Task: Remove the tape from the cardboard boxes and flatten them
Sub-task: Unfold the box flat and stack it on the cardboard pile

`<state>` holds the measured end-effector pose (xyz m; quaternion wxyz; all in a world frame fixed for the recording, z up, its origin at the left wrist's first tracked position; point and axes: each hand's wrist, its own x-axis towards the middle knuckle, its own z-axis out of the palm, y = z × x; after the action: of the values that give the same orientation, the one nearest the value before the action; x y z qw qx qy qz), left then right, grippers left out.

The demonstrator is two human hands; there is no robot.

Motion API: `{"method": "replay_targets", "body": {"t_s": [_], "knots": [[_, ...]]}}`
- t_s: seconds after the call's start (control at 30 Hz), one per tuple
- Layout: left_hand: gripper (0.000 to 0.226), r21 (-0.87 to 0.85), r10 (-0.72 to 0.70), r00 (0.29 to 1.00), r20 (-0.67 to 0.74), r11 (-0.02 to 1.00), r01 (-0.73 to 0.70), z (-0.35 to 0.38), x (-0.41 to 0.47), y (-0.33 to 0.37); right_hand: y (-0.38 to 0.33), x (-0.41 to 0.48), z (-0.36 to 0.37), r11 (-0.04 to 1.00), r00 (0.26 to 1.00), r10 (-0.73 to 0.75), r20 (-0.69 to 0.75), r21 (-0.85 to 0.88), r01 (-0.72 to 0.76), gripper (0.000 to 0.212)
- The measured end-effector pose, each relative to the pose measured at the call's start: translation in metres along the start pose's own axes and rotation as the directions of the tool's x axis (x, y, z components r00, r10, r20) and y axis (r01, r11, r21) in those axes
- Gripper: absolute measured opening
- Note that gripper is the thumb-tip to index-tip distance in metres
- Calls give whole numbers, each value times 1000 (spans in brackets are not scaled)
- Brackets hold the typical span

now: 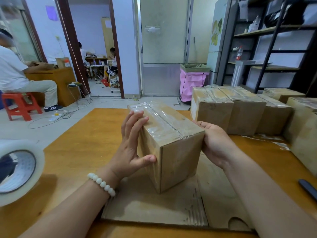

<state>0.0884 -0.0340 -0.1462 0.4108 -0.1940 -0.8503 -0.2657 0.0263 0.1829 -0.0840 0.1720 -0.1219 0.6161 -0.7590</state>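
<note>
Nearest, on desk (77, 143): flattened cardboard sheet (154, 208), w/ box (176, 152) standing on it, centre. Far L, big clear tape roll (18, 170), blurred. Far R edge, dark pen-like tool (308, 188), can't tell what. Bead bracelet (103, 183) on L wrist. Hands apart, one each side of box. L hand (132, 143) w/ fingers straight, palm to L side, thumb touching near corner. R hand (214, 143) flat vs R side, fingertips hidden behind. Tape (161, 117) running down top seam & across near edge, unpeeled. Further back R: row of taped boxes (228, 109) on desk, side by side. Beyond, pink bin bag (192, 83) on floor, shelves (267, 30) at R.
</note>
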Motion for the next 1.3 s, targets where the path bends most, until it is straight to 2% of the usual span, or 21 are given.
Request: {"method": "replay_targets", "body": {"t_s": [0.13, 0.37, 0.57, 0.73, 0.87, 0.93, 0.97, 1.0, 1.03, 1.07, 1.1, 1.13, 1.17, 1.2, 1.27, 1.3], "knots": [[78, 1, -9, 1000, 14, 1000, 8, -1, 0, 1, -1, -1, -1, 979, 996, -71, -51, -197, 59, 31], [77, -1, -15, 1000, 20, 1000, 15, -1, 2, 0, -10, -6, 0, 967, 993, -104, -51, -239, 89, 32], [78, 8, -20, 999, 26, 1000, 20, -2, 1, 0, -17, -9, -3, 991, 999, -49, 2, -125, 49, 24], [80, 13, -14, 1000, 20, 1000, 13, 0, 2, 1, -18, -9, -5, 997, 998, 32, 55, 63, -36, 38], [79, 16, -9, 1000, 16, 1000, 9, 0, 1, 0, -18, -9, -3, 992, 1000, 7, 2, 124, -8, 9], [79, 20, -7, 1000, 13, 1000, 6, 0, 1, 0, -16, -10, -2, 996, 996, -83, -41, 36, 85, 6], [80, 23, -5, 1000, 12, 1000, 5, 1, 2, -1, -13, -10, -2, 977, 978, -194, -74, -107, 186, 6], [80, 23, -5, 1000, 11, 1000, 5, 1, 2, -1, -11, -12, -2, 904, 934, -346, -92, -297, 306, 6], [80, 22, -5, 1000, 10, 1000, 5, 1, 1, -1, -9, -13, -1, 787, 865, -497, -74, -459, 412, 8], [80, 18, -6, 1000, 8, 1000, 6, 1, 1, -1, -7, -15, 1, 679, 795, -605, -46, -552, 484, 10], [79, 13, -8, 1000, 4, 1000, 8, 1, 1, -2, -6, -15, 2, 622, 753, -657, -37, -591, 514, 9], [78, 9, -12, 1000, -1, 1000, 12, 1, 0, -2, -6, -14, 2, 613, 745, -665, -51, -606, 507, 9], [78, 5, -13, 1000, -4, 1000, 13, 1, 0, -2, -6, -12, 0, 641, 770, -633, -81, -612, 463, 18], [77, 7, -13, 1000, -7, 1000, 13, 1, 1, -2, -8, -11, -3, 700, 826, -554, -107, -597, 392, 28], [76, 25, -10, 1000, -16, 1000, 11, 1, 1, -2, -15, -10, -9, 846, 950, -304, -72, -479, 234, 53], [76, 33, -13, 1000, -22, 999, 14, 2, 1, -2, -18, -11, -11, 898, 982, -186, -25, -411, 159, 60]]}}
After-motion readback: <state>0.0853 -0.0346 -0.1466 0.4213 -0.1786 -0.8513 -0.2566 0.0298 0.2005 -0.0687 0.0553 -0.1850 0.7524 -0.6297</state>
